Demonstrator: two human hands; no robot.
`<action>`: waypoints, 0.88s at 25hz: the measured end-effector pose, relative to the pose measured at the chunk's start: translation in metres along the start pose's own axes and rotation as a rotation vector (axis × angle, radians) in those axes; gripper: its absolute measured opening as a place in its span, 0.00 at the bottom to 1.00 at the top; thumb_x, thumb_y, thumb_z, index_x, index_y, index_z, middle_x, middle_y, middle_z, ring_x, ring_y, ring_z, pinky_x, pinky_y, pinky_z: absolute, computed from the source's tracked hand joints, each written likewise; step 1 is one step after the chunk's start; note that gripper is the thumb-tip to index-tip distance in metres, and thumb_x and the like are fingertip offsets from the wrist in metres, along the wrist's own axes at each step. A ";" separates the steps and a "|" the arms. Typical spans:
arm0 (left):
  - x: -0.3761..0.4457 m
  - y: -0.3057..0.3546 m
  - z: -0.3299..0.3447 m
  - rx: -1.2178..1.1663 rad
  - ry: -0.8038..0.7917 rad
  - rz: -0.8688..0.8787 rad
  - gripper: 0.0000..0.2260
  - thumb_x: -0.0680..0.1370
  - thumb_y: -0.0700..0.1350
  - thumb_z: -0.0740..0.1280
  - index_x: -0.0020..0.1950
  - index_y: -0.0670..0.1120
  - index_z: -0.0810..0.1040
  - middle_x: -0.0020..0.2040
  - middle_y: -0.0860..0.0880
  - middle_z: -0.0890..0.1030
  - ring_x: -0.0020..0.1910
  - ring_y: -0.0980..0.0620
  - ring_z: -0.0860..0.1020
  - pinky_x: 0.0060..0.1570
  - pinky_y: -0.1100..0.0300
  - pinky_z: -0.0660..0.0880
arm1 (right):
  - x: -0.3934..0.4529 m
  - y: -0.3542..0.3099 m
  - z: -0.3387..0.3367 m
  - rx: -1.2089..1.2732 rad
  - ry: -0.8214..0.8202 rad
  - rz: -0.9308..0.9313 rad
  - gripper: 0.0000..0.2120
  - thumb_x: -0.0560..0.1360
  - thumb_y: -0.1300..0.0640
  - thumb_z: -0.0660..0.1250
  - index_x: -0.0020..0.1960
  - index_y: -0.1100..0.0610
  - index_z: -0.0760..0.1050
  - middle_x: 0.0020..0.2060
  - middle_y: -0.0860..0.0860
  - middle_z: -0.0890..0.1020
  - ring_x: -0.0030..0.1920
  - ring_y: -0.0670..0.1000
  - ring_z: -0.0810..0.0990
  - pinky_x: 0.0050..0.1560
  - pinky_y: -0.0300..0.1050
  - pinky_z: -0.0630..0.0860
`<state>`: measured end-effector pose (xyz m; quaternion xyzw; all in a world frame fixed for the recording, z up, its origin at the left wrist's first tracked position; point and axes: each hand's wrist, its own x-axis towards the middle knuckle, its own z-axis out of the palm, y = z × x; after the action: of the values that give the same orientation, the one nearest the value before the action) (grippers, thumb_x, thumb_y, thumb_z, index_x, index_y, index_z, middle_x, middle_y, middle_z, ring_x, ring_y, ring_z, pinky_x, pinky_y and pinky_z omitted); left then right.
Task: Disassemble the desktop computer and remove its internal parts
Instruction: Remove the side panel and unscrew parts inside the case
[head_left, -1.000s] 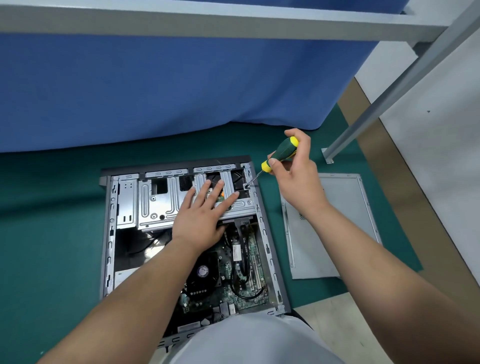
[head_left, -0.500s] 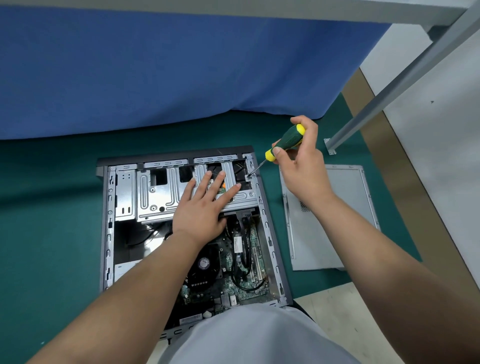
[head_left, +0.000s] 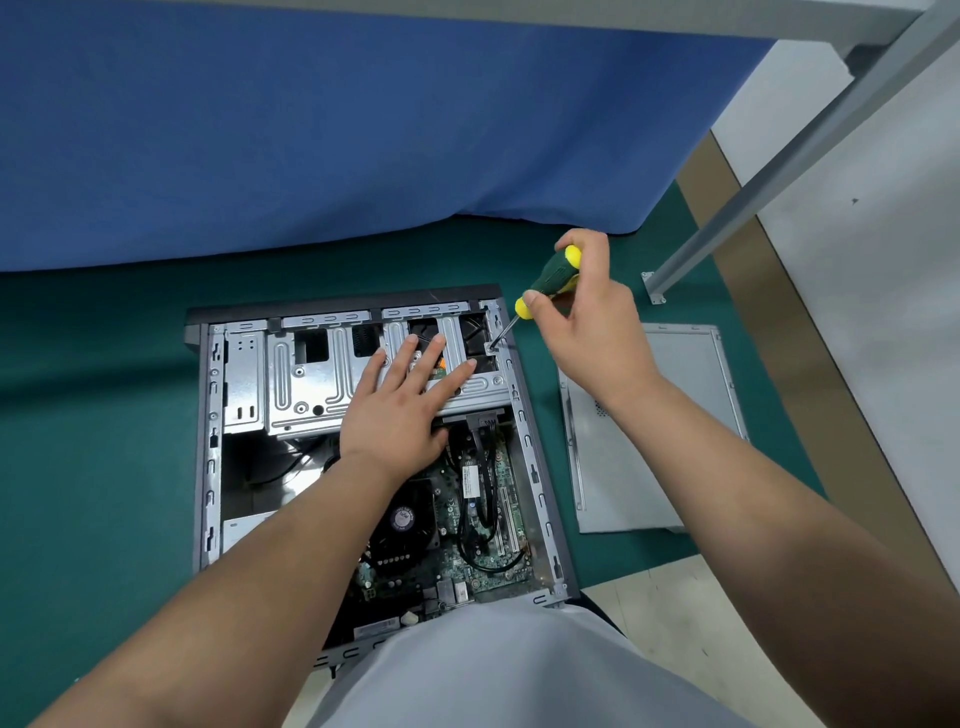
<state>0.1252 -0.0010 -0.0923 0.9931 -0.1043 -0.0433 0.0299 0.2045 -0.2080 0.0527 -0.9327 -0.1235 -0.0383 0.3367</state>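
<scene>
An open desktop computer case (head_left: 208, 457) lies flat on the green mat. Its silver drive cage (head_left: 306, 384) fills the far half, and the green motherboard (head_left: 483, 525) with a black CPU fan (head_left: 402, 519) shows in the near half. My left hand (head_left: 400, 410) rests flat on the drive cage with fingers spread. My right hand (head_left: 592, 317) grips a green and yellow screwdriver (head_left: 550, 278). The screwdriver's tip touches a screw tab (head_left: 491, 347) at the cage's far right corner.
The removed grey side panel (head_left: 660, 431) lies on the mat right of the case. A blue cloth (head_left: 363, 119) hangs behind. A metal table leg (head_left: 753, 192) slants down to a foot plate (head_left: 654, 288) at the right. My grey clothing covers the case's near edge.
The view has shifted slightly, so the case sits a little higher in frame. Both hands keep their places, and the screwdriver stays on the same corner screw.
</scene>
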 end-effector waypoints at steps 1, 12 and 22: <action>0.000 0.000 0.001 0.001 0.003 -0.001 0.41 0.79 0.63 0.61 0.80 0.66 0.33 0.84 0.51 0.39 0.83 0.46 0.40 0.80 0.42 0.41 | 0.003 -0.006 -0.002 -0.107 0.001 -0.012 0.19 0.78 0.50 0.69 0.62 0.50 0.62 0.38 0.50 0.81 0.40 0.59 0.80 0.44 0.55 0.79; 0.013 0.033 0.005 0.013 -0.007 -0.131 0.40 0.76 0.63 0.69 0.80 0.60 0.47 0.84 0.43 0.47 0.82 0.34 0.46 0.76 0.30 0.41 | 0.048 -0.038 -0.024 -0.701 -0.210 -0.161 0.15 0.81 0.43 0.59 0.57 0.54 0.71 0.37 0.53 0.75 0.41 0.62 0.74 0.37 0.50 0.68; 0.013 0.032 0.008 0.051 -0.013 -0.110 0.40 0.79 0.65 0.62 0.81 0.60 0.41 0.84 0.42 0.45 0.82 0.33 0.44 0.74 0.28 0.40 | 0.051 -0.038 -0.040 -0.752 -0.341 -0.367 0.17 0.83 0.41 0.54 0.65 0.50 0.70 0.48 0.53 0.79 0.44 0.59 0.76 0.42 0.51 0.73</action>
<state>0.1303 -0.0355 -0.0990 0.9975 -0.0508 -0.0485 0.0016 0.2445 -0.1947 0.1150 -0.9458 -0.3183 0.0147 -0.0629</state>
